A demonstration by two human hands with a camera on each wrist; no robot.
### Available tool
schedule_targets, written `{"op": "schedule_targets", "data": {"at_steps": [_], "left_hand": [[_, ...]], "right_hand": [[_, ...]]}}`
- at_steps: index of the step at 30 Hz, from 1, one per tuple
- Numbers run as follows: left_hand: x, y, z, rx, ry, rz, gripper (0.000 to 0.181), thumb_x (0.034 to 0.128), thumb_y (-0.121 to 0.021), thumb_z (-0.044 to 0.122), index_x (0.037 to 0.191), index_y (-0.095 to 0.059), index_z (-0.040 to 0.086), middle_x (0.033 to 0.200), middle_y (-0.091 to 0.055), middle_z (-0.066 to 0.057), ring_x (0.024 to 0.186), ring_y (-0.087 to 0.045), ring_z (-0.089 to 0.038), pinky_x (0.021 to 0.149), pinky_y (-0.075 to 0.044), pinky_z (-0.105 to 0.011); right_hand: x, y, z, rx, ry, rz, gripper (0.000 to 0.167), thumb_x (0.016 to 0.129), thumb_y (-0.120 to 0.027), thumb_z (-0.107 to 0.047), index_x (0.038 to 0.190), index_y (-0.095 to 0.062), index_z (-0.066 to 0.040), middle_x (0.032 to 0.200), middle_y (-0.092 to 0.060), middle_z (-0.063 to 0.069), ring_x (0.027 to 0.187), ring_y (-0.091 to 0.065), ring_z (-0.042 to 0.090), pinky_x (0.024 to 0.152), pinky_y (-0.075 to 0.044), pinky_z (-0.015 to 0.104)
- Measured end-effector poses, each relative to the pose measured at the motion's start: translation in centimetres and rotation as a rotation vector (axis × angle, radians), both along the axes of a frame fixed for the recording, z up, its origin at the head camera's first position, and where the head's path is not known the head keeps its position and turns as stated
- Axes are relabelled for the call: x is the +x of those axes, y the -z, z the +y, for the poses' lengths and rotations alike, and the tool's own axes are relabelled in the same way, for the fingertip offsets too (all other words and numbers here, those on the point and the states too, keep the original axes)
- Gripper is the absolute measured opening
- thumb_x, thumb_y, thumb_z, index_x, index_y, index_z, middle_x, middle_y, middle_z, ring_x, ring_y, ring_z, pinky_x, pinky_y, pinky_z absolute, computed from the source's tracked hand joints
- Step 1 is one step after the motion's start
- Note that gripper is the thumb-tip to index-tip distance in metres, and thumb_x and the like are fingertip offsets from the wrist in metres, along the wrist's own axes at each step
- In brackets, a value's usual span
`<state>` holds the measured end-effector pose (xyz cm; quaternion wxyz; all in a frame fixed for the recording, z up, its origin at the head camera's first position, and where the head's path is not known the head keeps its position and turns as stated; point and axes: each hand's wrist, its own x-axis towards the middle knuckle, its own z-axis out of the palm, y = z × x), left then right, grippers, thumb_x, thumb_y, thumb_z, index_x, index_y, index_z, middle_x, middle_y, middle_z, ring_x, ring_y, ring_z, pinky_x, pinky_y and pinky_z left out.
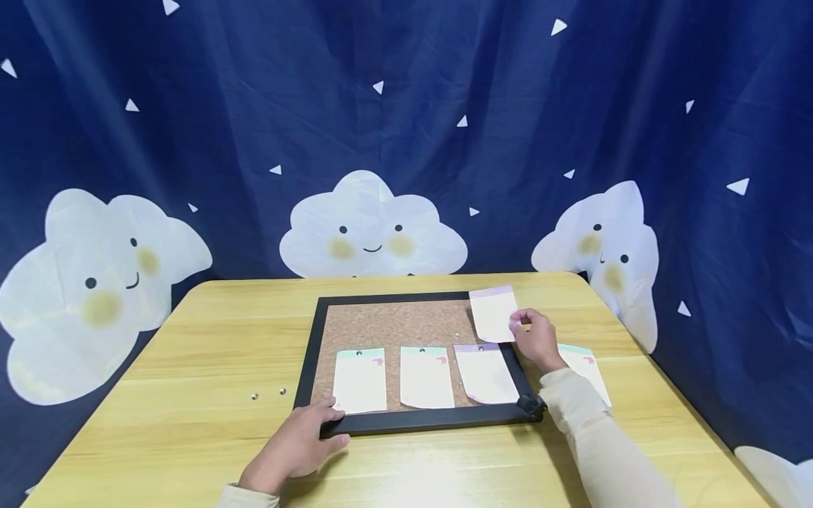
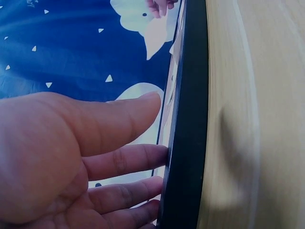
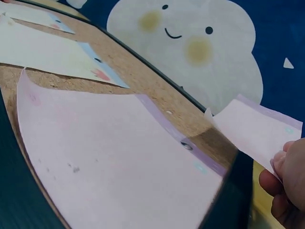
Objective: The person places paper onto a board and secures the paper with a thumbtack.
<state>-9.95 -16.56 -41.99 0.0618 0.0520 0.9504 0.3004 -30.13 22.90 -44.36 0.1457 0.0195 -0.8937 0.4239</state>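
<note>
A black-framed cork board lies on the table. Three paper sheets are pinned along its near half: two green-topped, the left sheet and the middle sheet, and a purple-topped one at right. My right hand pinches the edge of another purple-topped sheet, raised over the board's far right corner; the right wrist view shows this sheet too. At the near left corner, my left hand touches the black frame with its fingers extended.
A green-topped sheet lies on the table right of the board, partly behind the right sleeve. Two small pushpins, one nearer and one farther left, lie left of the board. A blue cloud-print curtain hangs behind the table.
</note>
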Motion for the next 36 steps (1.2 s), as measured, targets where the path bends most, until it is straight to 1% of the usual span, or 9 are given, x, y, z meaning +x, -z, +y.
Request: {"op": "schedule_targets", "data": {"at_steps": [2,4,10,16,21,27,30,36], "left_hand": [[0.0,0.0,0.0,0.000,0.000,0.002,0.040,0.0858,-0.074,0.026,0.117,-0.068,0.002,0.139,-0.049,-0.022,0.129,-0.039,-0.048,0.105,-0.032,-0.062],[0.0,0.0,0.0,0.002,0.000,0.003,0.040,0.0857,-0.074,0.026,0.117,-0.068,0.003,0.139,-0.049,-0.022,0.130,-0.039,-0.047,0.105,-0.031,-0.062],[0.0,0.0,-0.1,-0.002,0.002,0.004,0.040,0.0858,-0.074,0.027,0.118,-0.068,0.003,0.139,-0.049,-0.021,0.130,-0.039,-0.047,0.105,-0.031,-0.062],[0.0,0.0,0.0,-0.001,-0.009,-0.004,0.039,0.0859,-0.074,0.025,0.117,-0.068,0.003,0.140,-0.049,-0.020,0.130,-0.039,-0.047,0.105,-0.031,-0.062],[0.1,0.0,0.0,-0.001,-0.006,0.005,0.038,0.0857,-0.074,0.024,0.117,-0.068,0.003,0.139,-0.050,-0.020,0.129,-0.040,-0.048,0.104,-0.032,-0.063],[0.1,0.0,0.0,0.004,0.000,0.008,0.039,0.0852,-0.075,0.025,0.116,-0.068,0.002,0.138,-0.050,-0.021,0.128,-0.041,-0.048,0.104,-0.032,-0.062],[0.1,0.0,0.0,0.003,-0.002,0.006,0.039,0.0851,-0.075,0.026,0.116,-0.068,0.003,0.138,-0.051,-0.020,0.128,-0.041,-0.048,0.104,-0.033,-0.062],[0.1,0.0,0.0,0.006,-0.005,0.013,0.039,0.0852,-0.075,0.025,0.116,-0.068,0.003,0.138,-0.051,-0.020,0.128,-0.041,-0.048,0.104,-0.032,-0.062]], "right_hand": [[-0.1,0.1,-0.4,0.001,-0.001,-0.011,0.013,0.092,-0.062,-0.005,0.103,-0.064,0.002,0.103,-0.062,0.023,0.069,-0.060,0.024,0.060,-0.049,0.028],[-0.3,0.1,-0.8,0.005,-0.002,-0.024,0.014,0.091,-0.063,-0.005,0.104,-0.064,0.001,0.104,-0.062,0.023,0.069,-0.060,0.023,0.061,-0.049,0.028],[-0.6,0.3,-1.6,0.020,-0.006,-0.060,0.016,0.091,-0.065,-0.008,0.104,-0.064,0.000,0.105,-0.062,0.020,0.078,-0.061,0.026,0.065,-0.050,0.030],[-0.9,0.3,-2.1,0.027,0.007,-0.074,0.014,0.089,-0.066,-0.011,0.099,-0.064,-0.002,0.097,-0.062,0.016,0.088,-0.058,0.029,0.074,-0.048,0.037],[-1.3,0.5,-2.6,0.036,0.007,-0.081,0.014,0.087,-0.067,-0.011,0.097,-0.065,-0.002,0.089,-0.060,0.012,0.083,-0.054,0.027,0.073,-0.044,0.036],[-1.4,0.7,-3.2,0.070,-0.004,-0.076,0.013,0.086,-0.068,-0.009,0.095,-0.065,-0.001,0.082,-0.058,0.009,0.078,-0.054,0.025,0.070,-0.044,0.034],[-1.5,0.7,-3.5,0.083,-0.018,-0.086,0.014,0.085,-0.069,-0.009,0.096,-0.064,-0.001,0.084,-0.059,0.010,0.080,-0.055,0.027,0.073,-0.045,0.037],[-1.5,0.8,-3.9,0.120,-0.042,-0.102,0.019,0.083,-0.073,-0.008,0.097,-0.063,0.000,0.095,-0.063,0.015,0.092,-0.057,0.031,0.087,-0.046,0.045]]}}
